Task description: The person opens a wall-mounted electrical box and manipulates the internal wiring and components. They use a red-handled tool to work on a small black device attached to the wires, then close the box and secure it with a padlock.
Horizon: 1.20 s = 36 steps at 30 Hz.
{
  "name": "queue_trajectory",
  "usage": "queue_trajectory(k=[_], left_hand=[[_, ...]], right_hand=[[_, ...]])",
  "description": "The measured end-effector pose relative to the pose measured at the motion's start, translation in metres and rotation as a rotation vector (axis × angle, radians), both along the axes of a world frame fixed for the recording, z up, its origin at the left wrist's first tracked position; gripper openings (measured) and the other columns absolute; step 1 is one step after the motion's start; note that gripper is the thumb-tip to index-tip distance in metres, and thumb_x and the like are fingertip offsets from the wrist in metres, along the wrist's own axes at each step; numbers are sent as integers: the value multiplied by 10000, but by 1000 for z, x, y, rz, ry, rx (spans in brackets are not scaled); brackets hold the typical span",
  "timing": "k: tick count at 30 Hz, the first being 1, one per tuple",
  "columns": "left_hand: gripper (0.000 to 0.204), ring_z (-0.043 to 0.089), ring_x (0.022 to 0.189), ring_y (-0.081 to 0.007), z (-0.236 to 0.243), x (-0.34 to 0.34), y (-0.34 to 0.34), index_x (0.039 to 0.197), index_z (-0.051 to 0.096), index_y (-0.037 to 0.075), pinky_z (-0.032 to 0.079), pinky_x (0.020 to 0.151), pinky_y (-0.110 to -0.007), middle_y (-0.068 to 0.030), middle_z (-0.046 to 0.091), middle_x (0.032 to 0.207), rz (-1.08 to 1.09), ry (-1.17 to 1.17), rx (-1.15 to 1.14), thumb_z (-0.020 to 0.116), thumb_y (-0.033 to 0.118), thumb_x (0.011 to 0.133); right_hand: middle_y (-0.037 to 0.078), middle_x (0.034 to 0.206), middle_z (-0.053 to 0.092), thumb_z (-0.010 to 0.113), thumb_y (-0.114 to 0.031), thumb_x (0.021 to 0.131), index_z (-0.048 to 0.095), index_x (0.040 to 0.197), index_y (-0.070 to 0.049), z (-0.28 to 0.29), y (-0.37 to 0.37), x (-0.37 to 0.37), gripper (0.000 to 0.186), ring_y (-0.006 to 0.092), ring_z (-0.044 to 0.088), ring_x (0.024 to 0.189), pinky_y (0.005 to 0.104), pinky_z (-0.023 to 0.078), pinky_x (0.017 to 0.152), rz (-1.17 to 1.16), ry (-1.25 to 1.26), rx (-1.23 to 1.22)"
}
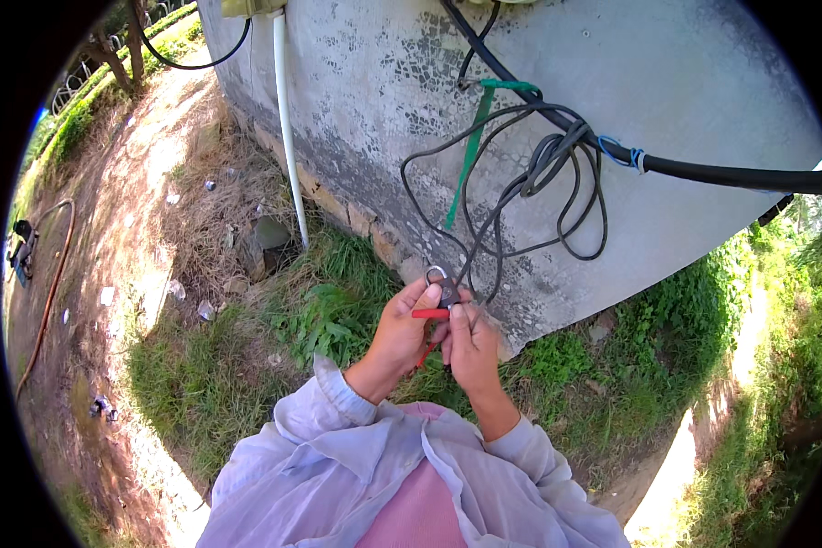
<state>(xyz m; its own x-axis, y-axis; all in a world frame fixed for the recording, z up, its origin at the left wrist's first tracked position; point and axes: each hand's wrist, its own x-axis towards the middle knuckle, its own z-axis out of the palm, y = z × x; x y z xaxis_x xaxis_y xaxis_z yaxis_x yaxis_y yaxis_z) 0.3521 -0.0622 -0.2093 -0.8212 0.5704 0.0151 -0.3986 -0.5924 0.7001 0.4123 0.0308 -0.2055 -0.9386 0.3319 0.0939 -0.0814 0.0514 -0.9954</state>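
Both hands meet in front of my chest, close to the wall's lower corner. My left hand [400, 331] is closed around a small dark piece [448, 294] shaped like a padlock, with a shiny metal loop [437, 273] on top. My right hand [473, 349] pinches a red-handled tool [431, 313] just below the dark piece; a second red length shows lower between the hands. Fingers cover much of the tool, so its exact kind cannot be told. Thin black cable [498, 265] hangs down from a loose coil right behind my fingertips.
A weathered grey wall [685, 110] fills the front, with a thick black cable [703, 171] and green strap [471, 160] on it. A white pipe [288, 128] runs down to the left. Grass, stones [269, 234] and litter cover the ground; a brown hose [57, 283] lies far left.
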Motion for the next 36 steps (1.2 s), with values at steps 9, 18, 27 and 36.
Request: queue_trajectory(k=[9,18,27,36], left_hand=[[406,520,425,-173,13,-5,-1,1025,520,-53,432,351,-265,-105,573,697,12,27,-42,458,333,912],[352,606,636,-210,-1,-18,-11,1046,511,-7,478,467,-289,-140,600,836,-9,-17,19,466,314,909],[254,576,978,-256,-84,-63,-96,1008,519,50,479,766,-466,-116,593,1031,237,-457,109,412,267,932],[266,599,910,-254,-124,-46,-135,1015,500,10,518,723,-383,-147,595,999,265,-569,216,392,241,941]], right_hand=[[41,585,513,390,-291,934,519,816,-54,-12,2,-17,295,86,371,376,237,336,398,173,-12,-582],[52,692,568,424,-311,927,518,928,-61,-12,5,-22,267,79,349,385,257,348,428,337,-99,-725],[155,913,576,458,-214,893,537,977,16,5,81,-54,257,151,459,597,303,415,555,8,-266,-1155],[118,936,604,439,-341,914,600,941,-11,243,74,-143,368,241,568,899,345,430,757,11,342,580]])
